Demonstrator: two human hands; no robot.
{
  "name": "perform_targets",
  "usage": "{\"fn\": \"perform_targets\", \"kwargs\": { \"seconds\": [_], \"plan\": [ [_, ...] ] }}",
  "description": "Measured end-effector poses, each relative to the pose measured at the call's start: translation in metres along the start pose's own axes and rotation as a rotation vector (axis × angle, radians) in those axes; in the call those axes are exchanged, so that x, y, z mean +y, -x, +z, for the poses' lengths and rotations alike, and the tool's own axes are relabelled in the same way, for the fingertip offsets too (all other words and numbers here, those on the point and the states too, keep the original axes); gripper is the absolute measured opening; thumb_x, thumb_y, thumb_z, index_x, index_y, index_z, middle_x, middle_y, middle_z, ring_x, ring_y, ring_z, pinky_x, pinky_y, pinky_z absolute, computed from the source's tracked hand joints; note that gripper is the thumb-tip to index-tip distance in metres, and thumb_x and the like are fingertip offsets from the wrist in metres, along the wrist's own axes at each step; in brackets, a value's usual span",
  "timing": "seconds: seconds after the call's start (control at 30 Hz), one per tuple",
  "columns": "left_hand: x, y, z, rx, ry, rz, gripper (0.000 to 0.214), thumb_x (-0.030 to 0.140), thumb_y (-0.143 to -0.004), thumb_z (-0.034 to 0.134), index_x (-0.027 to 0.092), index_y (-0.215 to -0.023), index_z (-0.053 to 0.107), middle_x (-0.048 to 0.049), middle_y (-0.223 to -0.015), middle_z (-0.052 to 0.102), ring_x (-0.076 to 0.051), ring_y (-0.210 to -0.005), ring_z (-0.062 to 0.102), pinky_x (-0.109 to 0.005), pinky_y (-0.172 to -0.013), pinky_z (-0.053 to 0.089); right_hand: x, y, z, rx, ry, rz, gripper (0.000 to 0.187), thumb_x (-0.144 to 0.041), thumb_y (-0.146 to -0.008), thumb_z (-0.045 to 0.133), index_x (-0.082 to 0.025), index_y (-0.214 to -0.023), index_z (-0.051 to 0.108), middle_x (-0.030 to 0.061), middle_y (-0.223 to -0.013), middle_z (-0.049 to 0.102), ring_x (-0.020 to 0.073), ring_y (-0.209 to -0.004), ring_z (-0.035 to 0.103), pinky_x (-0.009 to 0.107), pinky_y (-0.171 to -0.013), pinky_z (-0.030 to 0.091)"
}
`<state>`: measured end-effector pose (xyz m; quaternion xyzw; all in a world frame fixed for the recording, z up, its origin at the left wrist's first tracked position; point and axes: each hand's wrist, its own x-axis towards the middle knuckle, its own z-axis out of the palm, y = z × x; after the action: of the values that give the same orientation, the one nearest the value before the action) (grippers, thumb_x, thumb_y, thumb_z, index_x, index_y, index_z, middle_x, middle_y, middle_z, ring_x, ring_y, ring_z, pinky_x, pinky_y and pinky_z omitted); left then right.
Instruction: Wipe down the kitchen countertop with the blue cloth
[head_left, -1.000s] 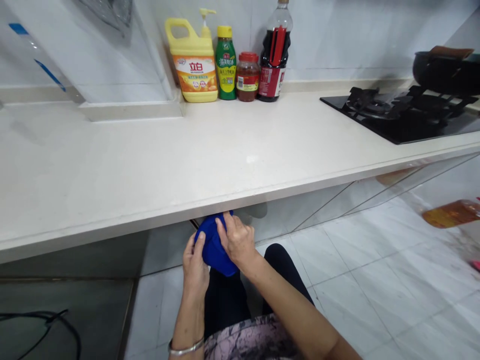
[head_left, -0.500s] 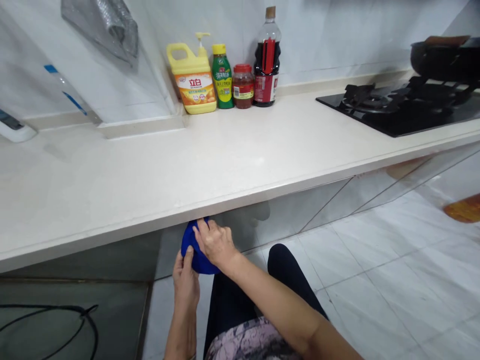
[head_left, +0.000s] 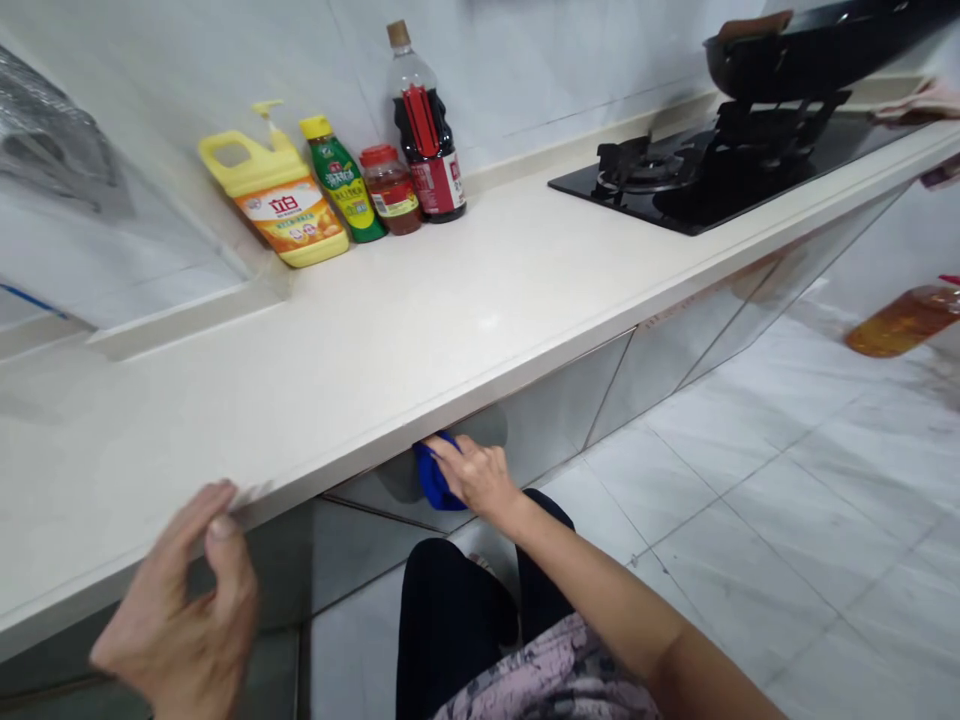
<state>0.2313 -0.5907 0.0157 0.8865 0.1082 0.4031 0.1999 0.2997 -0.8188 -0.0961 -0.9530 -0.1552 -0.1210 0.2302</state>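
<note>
My right hand [head_left: 478, 472] is closed on a blue cloth [head_left: 433, 481], pressing it against the shiny cabinet front [head_left: 555, 410] just under the countertop's edge. My left hand [head_left: 184, 610] is at the lower left, fingers loosely curled and apart, its fingertips against the front edge of the cream countertop [head_left: 420, 330]; it holds nothing. Part of the cloth is hidden by my right hand and the counter's lip.
At the back of the counter stand a yellow detergent jug [head_left: 277, 205], a green bottle [head_left: 340, 180], a red-lidded jar [head_left: 388, 189] and a dark sauce bottle [head_left: 421, 125]. A black gas hob [head_left: 690, 170] carries a pan [head_left: 802, 45]. An oil bottle [head_left: 904, 320] is on the tiled floor.
My left hand has let go of the blue cloth and risen to the counter's edge at the left. My right hand keeps the cloth against the cabinet front. The view has swung left.
</note>
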Motion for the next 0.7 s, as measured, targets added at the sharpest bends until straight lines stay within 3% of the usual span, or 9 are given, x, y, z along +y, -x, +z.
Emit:
{"fn": "perform_targets", "kwargs": {
  "seconds": [0.07,0.1,0.17,0.33,0.47,0.7],
  "plan": [
    [-0.013,-0.017,0.016,0.02,-0.056,0.255,0.046,0.04,-0.094,0.052,0.034,-0.139,0.056,-0.002,-0.138,0.063,-0.027,-0.13,0.057,-0.051,-0.115,0.04,0.028,0.003,-0.007,0.05,0.028,0.061,0.039,-0.035,-0.107,0.038,-0.038,-0.143,0.054,0.0056,-0.106,0.072,0.0141,-0.079,0.069,0.022,-0.06,0.039],
    [-0.021,-0.023,0.025,-0.028,-0.097,0.331,0.048,0.039,-0.095,0.047,0.024,-0.141,0.055,-0.0104,-0.14,0.061,-0.03,-0.132,0.055,-0.052,-0.116,0.039,0.043,0.004,-0.012,0.079,0.047,0.101,0.039,-0.036,-0.107,0.038,-0.037,-0.142,0.055,0.0057,-0.105,0.073,0.0141,-0.078,0.069,0.022,-0.06,0.039],
    [-0.033,-0.03,0.04,-0.057,-0.155,0.393,0.049,0.038,-0.097,0.038,0.015,-0.133,0.062,-0.018,-0.134,0.064,-0.032,-0.13,0.056,-0.054,-0.114,0.04,0.073,0.006,-0.022,0.142,0.09,0.196,0.039,-0.037,-0.107,0.038,-0.035,-0.141,0.058,0.0056,-0.105,0.073,0.0144,-0.078,0.069,0.022,-0.06,0.038],
    [-0.039,-0.027,0.058,0.118,-0.133,0.375,0.047,0.036,-0.096,0.035,0.017,-0.116,0.072,-0.0146,-0.117,0.072,-0.031,-0.116,0.066,-0.051,-0.109,0.044,0.128,0.009,-0.045,0.322,0.152,0.362,0.038,-0.035,-0.106,0.042,-0.029,-0.138,0.061,0.0069,-0.104,0.075,0.0164,-0.082,0.07,0.023,-0.066,0.043],
    [-0.038,-0.024,0.063,0.192,-0.112,0.365,0.047,0.036,-0.094,0.035,0.021,-0.115,0.073,-0.0108,-0.113,0.074,-0.03,-0.11,0.069,-0.05,-0.107,0.045,0.132,0.006,-0.04,0.433,0.116,0.35,0.038,-0.034,-0.105,0.041,-0.022,-0.134,0.062,0.0082,-0.099,0.076,0.0183,-0.082,0.071,0.024,-0.073,0.048],
    [-0.03,-0.022,0.068,0.211,-0.108,0.255,0.05,0.036,-0.095,0.029,0.025,-0.111,0.075,-0.0072,-0.107,0.076,-0.027,-0.103,0.071,-0.049,-0.105,0.045,0.096,-0.001,-0.012,0.523,0.143,0.252,0.042,-0.033,-0.105,0.037,-0.009,-0.13,0.062,0.0131,-0.086,0.076,0.0195,-0.073,0.071,0.026,-0.068,0.051]
  ]
}}
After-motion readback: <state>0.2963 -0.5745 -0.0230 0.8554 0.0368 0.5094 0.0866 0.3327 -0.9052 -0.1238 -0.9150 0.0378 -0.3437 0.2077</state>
